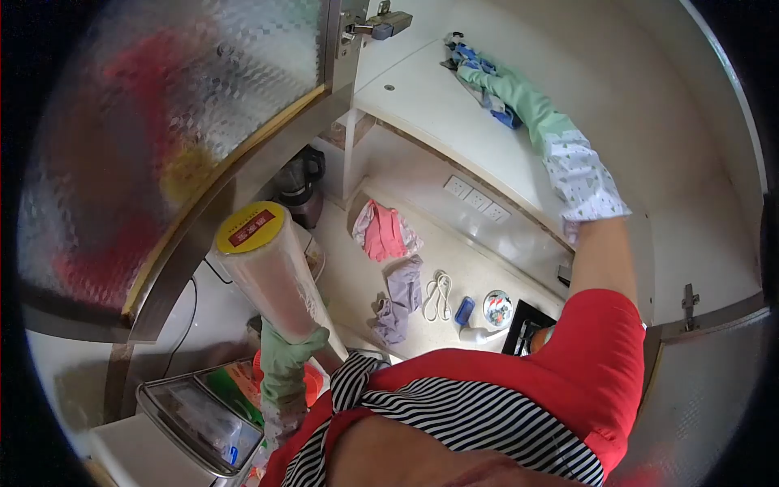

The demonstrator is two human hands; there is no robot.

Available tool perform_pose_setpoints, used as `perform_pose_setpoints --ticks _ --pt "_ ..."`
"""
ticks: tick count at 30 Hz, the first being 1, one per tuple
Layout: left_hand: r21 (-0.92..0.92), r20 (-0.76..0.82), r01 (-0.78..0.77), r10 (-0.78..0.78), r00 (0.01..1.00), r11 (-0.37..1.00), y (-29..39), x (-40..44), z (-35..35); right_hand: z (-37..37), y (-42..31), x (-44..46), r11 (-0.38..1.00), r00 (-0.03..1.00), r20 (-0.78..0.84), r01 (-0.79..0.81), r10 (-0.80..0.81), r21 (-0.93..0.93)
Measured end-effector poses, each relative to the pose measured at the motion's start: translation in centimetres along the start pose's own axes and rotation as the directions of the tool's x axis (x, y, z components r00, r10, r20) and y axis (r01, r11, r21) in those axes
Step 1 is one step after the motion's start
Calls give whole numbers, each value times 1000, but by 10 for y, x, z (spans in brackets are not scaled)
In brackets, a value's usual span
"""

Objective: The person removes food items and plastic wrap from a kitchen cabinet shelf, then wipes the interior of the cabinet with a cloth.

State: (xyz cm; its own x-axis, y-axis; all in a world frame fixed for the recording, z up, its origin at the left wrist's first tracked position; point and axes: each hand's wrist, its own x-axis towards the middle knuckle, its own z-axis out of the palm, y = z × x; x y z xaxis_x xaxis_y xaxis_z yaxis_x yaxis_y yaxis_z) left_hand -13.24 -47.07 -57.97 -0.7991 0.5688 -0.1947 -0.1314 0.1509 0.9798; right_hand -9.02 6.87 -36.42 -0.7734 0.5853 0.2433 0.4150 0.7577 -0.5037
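My left hand (286,351), in a green rubber glove, is closed around the lower end of a tall clear plastic canister (284,280). The canister leans, with its yellow lid (252,227) towards me and a red label on top. Inside the open wall cabinet, my right hand (484,79) reaches far over the white shelf (426,93). It wears a matching green glove with a patterned white cuff. A bunched blue, white and dark cloth (499,109) lies under and around its fingers, pressed to the shelf. The glove partly hides this cloth.
A frosted-glass cabinet door (187,122) stands open at left. Below, the counter holds a pink cloth (384,234), a purple cloth (398,300), a coiled white cord (437,297) and a round patterned tin (497,309). A blender (301,187) stands behind the canister. A dish rack (207,414) sits lower left.
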Motion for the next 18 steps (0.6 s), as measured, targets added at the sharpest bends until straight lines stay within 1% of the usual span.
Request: perform_pose_setpoints --ticks 2,3,4,5,6,7,8,9,10,11,12,13,14,15,16,17,18 --pt "-19 1 -17 17 1000 1000 5 0 -2 0 1 1 981 998 63 4 -17 195" --pt "34 16 -4 4 1000 999 5 2 -3 -7 4 5 982 998 62 -1 -11 190" --pt "93 32 6 -9 999 996 5 2 -6 -16 12 8 966 972 225 -125 73 227" --pt "96 36 6 -10 999 995 4 1 -7 -26 19 7 937 912 384 -248 141 244" --pt "95 19 -35 33 999 995 4 -2 -7 -36 31 2 937 915 379 -247 140 248" --pt "96 4 -74 74 997 993 2 -3 -10 -40 47 -5 912 929 352 -242 118 333" --pt "95 7 -75 75 997 993 0 -3 -13 -42 40 -16 881 942 322 -233 99 412" --pt "78 38 -90 88 995 993 -2 -2 -14 -39 36 -32 710 954 237 -296 184 639" --pt "58 68 -103 99 993 993 -4 -3 -16 -43 11 -57 712 953 238 -298 186 636" --pt "55 68 -99 96 993 994 -2 -6 -17 -48 -16 -83 796 925 273 -370 266 479" --pt "64 58 -86 82 995 994 5 -7 -15 -46 -35 -103 850 893 290 -428 345 306" --pt "84 45 -69 66 997 994 15 -1 -10 -33 -41 -109 848 892 295 -429 343 312" --pt "81 40 -75 72 997 994 10 1 -11 -16 -54 -118 962 967 58 -253 248 105" --pt "124 34 -133 130 991 983 1 5 -13 -1 -65 -119 984 985 -150 -104 82 -144" --pt "171 31 -188 186 982 967 -3 8 -14 8 -71 -113 985 985 -152 -98 76 -140" --pt "171 26 -192 190 981 966 1 8 -13 15 -78 -106 975 988 -136 -99 72 -200" --pt "124 57 -152 146 988 981 10 8 -9 21 -82 -98 961 990 -118 -100 71 -260"
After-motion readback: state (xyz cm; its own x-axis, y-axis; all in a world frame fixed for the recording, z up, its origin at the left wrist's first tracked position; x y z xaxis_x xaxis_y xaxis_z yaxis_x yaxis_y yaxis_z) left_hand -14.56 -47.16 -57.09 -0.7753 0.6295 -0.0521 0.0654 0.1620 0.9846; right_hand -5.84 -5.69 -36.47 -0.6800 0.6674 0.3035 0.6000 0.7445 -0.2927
